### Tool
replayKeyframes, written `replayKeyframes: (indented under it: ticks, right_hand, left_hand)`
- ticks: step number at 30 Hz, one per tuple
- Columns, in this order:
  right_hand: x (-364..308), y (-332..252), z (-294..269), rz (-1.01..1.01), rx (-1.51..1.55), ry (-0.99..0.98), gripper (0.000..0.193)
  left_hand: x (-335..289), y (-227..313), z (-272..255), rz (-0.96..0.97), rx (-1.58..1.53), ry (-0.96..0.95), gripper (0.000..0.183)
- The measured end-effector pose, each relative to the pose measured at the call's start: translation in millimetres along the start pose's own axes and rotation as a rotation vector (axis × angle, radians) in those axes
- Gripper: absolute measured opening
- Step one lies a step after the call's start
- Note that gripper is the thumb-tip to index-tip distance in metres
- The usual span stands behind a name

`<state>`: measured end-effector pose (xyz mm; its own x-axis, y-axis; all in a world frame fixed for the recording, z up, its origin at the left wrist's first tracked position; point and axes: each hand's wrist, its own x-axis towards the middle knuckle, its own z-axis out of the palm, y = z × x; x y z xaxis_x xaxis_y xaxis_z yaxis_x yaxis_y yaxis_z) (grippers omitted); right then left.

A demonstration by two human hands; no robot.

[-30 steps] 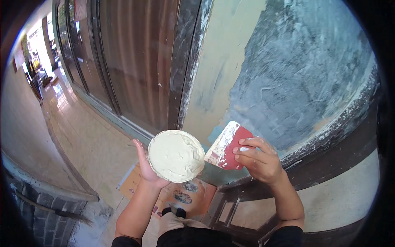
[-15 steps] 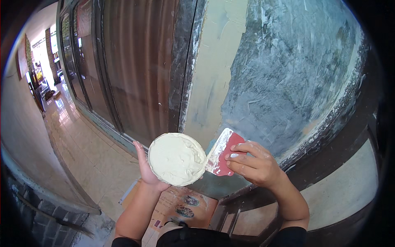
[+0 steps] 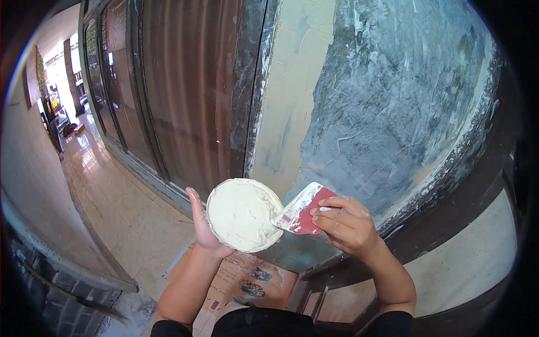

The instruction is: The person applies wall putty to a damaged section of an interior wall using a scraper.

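Observation:
My left hand (image 3: pixel 206 240) supports a round tub (image 3: pixel 245 250) from below and at its left side, thumb pointing up along the rim. Thick cream-coloured putty (image 3: pixel 238 213) fills the tub to the top, smooth on the left and ridged on the right. My right hand (image 3: pixel 352 229) grips a red putty scraper (image 3: pixel 309 218) whose face is smeared with white. The scraper's left corner meets the putty at the tub's right edge. Behind both hands stands a blue-grey patchy wall (image 3: pixel 387 106), with a strip of fresh cream putty (image 3: pixel 289 95) down its left side.
Left of the wall is a dark-framed glass window (image 3: pixel 188 95) with a brown curtain behind it. A printed cardboard sheet (image 3: pixel 224 286) lies on the floor below. A tiled walkway (image 3: pixel 112 191) runs off to the far left. Dark curved woodwork (image 3: pixel 438 219) borders the wall at right.
The tub has shifted slightly right and up with my left hand. The scraper has tilted, and its left corner has moved left into the putty at the rim.

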<state>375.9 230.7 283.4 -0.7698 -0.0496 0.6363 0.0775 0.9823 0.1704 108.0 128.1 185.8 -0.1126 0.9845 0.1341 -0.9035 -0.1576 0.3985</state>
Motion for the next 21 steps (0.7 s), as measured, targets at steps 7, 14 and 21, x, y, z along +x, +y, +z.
replayKeyframes:
  ticks: [7, 14, 21]
  right_hand:
    - [-9.7, 1.9, 4.5, 0.04, -0.024, 0.04, 0.037]
    - [-15.4, 11.4, 18.2, 0.092, -0.036, 0.137, 0.036]
    - [-49.3, 62.6, 83.3, 0.337, 0.053, 0.217, 0.018]
  left_hand:
    - [3.6, -7.4, 2.4, -0.008, 0.014, -0.014, 0.121]
    - [6.8, -13.6, -9.6, 0.022, -0.006, 0.034, 0.119]
    - [-2.7, -9.8, -59.7, 0.105, -0.038, 0.093, 0.115]
